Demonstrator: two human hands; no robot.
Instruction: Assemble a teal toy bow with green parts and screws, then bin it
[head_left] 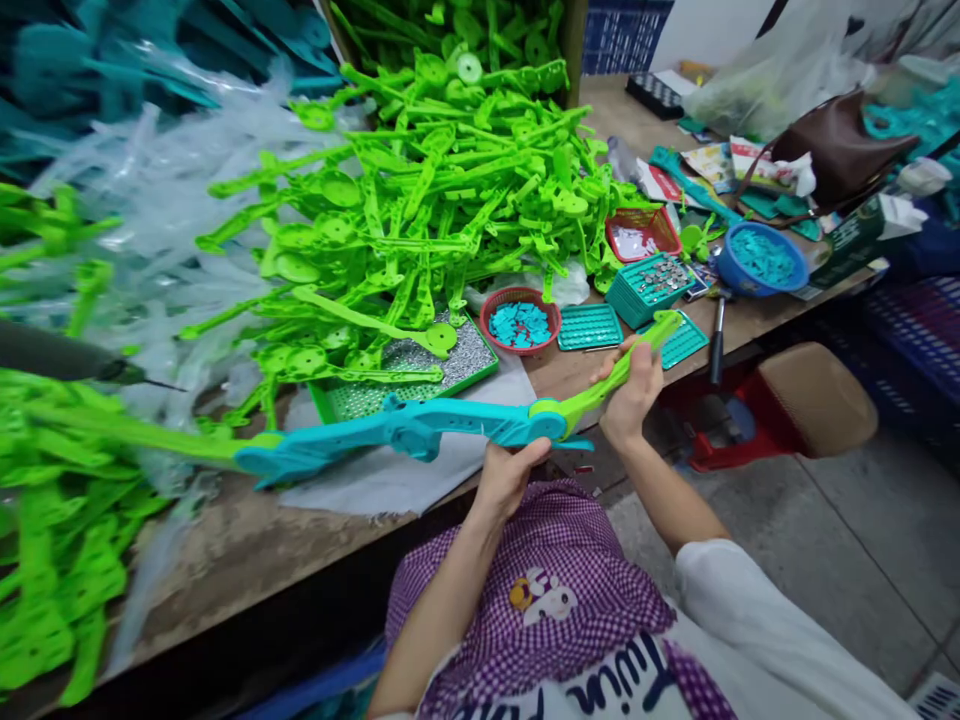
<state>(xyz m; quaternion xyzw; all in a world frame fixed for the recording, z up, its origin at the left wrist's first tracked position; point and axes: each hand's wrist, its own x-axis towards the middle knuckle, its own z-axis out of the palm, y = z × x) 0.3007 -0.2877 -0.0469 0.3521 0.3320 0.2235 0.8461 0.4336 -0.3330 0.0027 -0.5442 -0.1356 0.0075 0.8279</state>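
Observation:
A long jointed plastic assembly lies across both my hands, with a blue middle section (360,428) and a green arm at each end. My left hand (508,480) is closed around the blue section near its right end, thumb on top. My right hand (634,390) grips the right green arm (592,400) close to its tip. A round joint (546,422) links blue and green between my hands. Toward the left, the other green arm (150,435) stretches over the bench and looks blurred. Beyond the assembly sits a green tray (480,372) of small metal pieces, partly covered by green arms.
A big heap of green plastic arms (420,200) fills the bench, with another pile (52,560) at left. A dark pointed tool (67,355) hangs at left. Red basket (551,335), blue bowl (799,275) and hammer (718,345) stand right. A stool (817,400) is below.

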